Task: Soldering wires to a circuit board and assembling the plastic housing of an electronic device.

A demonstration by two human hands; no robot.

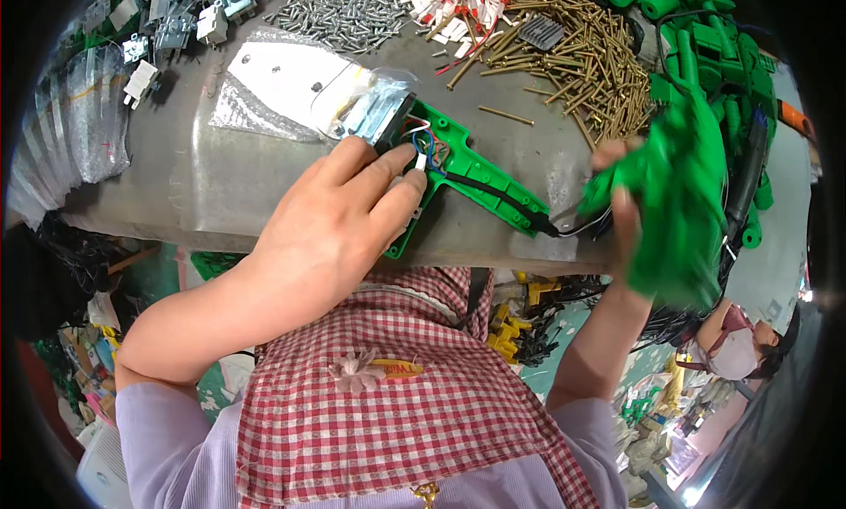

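The open green shell [485, 172] lies near your edge of the table [225, 192], its wires [439, 148] bared where your left hand [339, 205] touches a white connector [420, 162]; I cannot tell whether you pinch it. To its right, your right hand [625, 222] grips a motion-blurred green piece [674, 218], with brass screws [586, 59] piled beyond.

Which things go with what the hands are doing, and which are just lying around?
In the work:
left hand
open green shell
coloured wires
right hand
blurred green part it holds

Lying around, though some may belong:
silver screws
long brass-coloured screws
clear plastic sleeves
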